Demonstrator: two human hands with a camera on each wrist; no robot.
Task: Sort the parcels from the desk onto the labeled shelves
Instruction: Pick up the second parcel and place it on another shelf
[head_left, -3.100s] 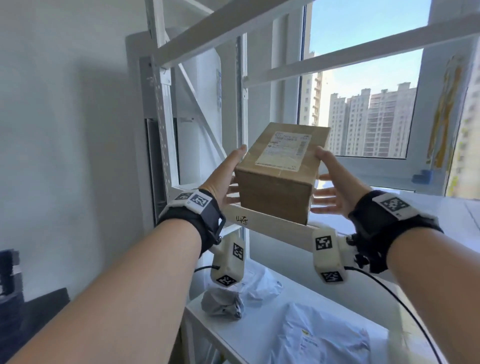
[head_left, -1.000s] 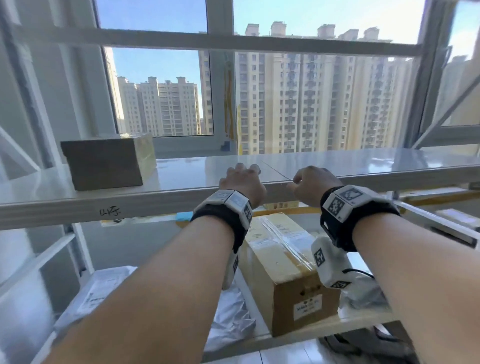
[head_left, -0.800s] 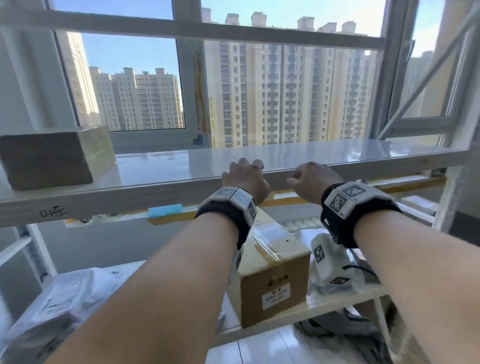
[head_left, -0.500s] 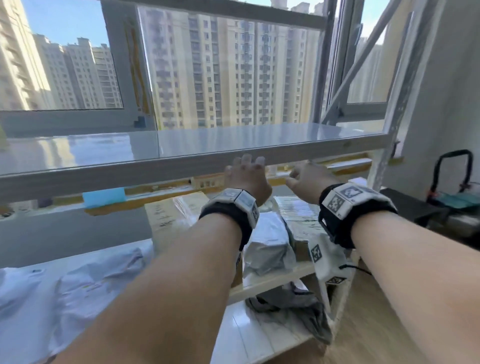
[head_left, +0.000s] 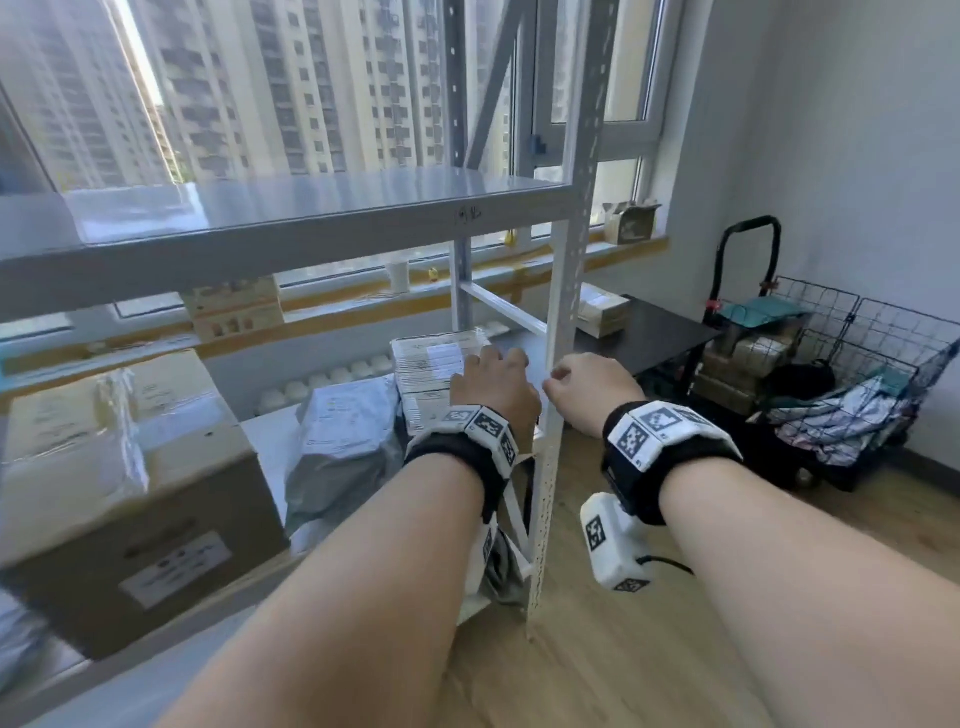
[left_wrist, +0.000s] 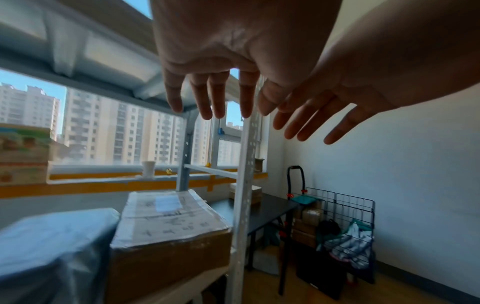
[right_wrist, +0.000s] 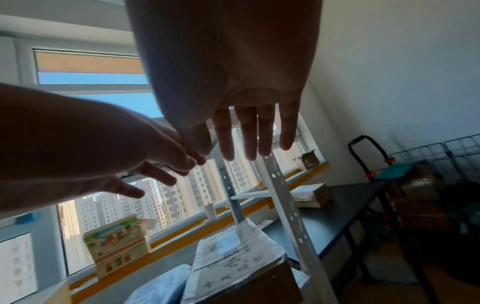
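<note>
My left hand and right hand hang empty in front of the shelf unit's white corner post. In both wrist views the fingers are straight and loose, touching nothing. The lower shelf holds a large cardboard box, a grey mailer bag and a taped box just beyond my left hand. The upper shelf has a handwritten label on its front edge. To the right, the black desk carries one small parcel.
A wire cart with parcels and bags stands against the right wall, beside a black hand trolley. The window sill holds a colourful carton, a white cup and an opened small box. Wooden floor lies below.
The brown box stays on the upper shelf, now out of view to the left. My view has swung right; both hands left the shelf edge and dropped lower, with the desk now visible.
</note>
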